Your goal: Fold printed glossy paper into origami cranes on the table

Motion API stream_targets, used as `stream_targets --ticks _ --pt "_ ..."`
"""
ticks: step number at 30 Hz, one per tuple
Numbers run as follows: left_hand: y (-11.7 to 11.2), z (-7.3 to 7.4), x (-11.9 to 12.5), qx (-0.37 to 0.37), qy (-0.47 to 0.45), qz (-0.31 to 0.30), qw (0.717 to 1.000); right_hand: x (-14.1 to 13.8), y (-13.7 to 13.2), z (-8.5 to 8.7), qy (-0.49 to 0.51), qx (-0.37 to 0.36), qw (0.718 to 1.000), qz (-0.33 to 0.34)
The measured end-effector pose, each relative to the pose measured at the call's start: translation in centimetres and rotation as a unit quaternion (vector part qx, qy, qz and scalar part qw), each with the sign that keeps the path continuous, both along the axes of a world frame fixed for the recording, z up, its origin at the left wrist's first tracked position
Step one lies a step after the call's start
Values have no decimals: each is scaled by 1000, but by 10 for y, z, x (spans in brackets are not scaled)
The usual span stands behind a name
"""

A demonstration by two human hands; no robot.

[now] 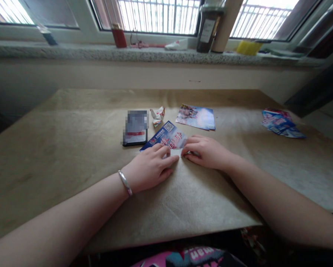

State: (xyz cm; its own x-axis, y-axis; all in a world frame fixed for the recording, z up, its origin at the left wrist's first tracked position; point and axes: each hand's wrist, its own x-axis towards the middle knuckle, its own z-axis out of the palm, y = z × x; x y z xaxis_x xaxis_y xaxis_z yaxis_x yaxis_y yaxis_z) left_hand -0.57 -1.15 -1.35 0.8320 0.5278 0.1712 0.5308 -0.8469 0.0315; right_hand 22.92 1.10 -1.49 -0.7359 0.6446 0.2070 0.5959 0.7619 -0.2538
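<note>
My left hand (151,167) and right hand (209,152) hold the leaflet (169,136) at its near edge, apparently mid-fold; next calls for even pressing.

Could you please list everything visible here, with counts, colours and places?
Table: one, tan, under the hands
Leaflet: one, blue, under hands
Phone: one, dark, left of leaflet
Folded paper: one, multicoloured, behind leaflet
Flat sheets: at least two, bluish, beyond right hand
Printed papers: several, mostly blue, table's right
Windowsill: one, speckled grey, behind table
Small container: one, red, on sill
Jar: one, dark, on sill
Cylinder: one, tan, right of jar
Unclear sill items: several, including yellow, pink, white
Window panes: three, clear, above sill
Clothing: one, multicoloured, bottom edge
Bracelet: one, silver, left wrist
Left hand: one, bare, on leaflet
Right hand: one, bare, on leaflet
</note>
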Motion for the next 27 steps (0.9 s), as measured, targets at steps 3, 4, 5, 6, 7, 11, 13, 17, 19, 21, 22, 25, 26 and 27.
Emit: stream_targets --ticks 3,4,5,6,7,11,13,17,19,21,22,25,26,27 --pt "1 1 1 4 13 -4 1000 0 1 -1 -1 12 1000 14" --pt "1 1 1 7 16 -4 1000 0 1 -1 -5 17 1000 17" --pt "2 1 2 12 18 -6 1000 0 0 -1 -8 23 1000 18" --pt "2 1 2 18 19 -7 1000 0 0 -1 -12 27 999 19" --pt "2 1 2 23 19 -7 1000 -1 -1 0 -14 30 999 20" --pt "3 -1 3 32 16 -6 999 -5 -4 1 -16 44 998 30" --pt "4 -2 3 32 11 -6 999 -7 -6 1 -21 54 998 28" --pt "6 -3 4 37 3 -5 999 -10 -6 1 -33 65 997 22" --pt "6 -3 5 45 8 -9 999 -11 -6 0 -39 68 997 20" --pt "5 -2 6 56 26 -21 998 -12 -6 1 -43 67 997 19" --pt "5 -1 7 62 37 -28 997 -12 -6 1 -43 64 997 18" --pt "3 2 9 78 55 -45 994 -13 -7 3 -38 54 998 13" --pt "2 2 9 83 57 -46 994 -13 -7 4 -37 51 998 12" --pt "2 3 9 86 59 -46 994 -13 -7 4 -37 49 998 10"
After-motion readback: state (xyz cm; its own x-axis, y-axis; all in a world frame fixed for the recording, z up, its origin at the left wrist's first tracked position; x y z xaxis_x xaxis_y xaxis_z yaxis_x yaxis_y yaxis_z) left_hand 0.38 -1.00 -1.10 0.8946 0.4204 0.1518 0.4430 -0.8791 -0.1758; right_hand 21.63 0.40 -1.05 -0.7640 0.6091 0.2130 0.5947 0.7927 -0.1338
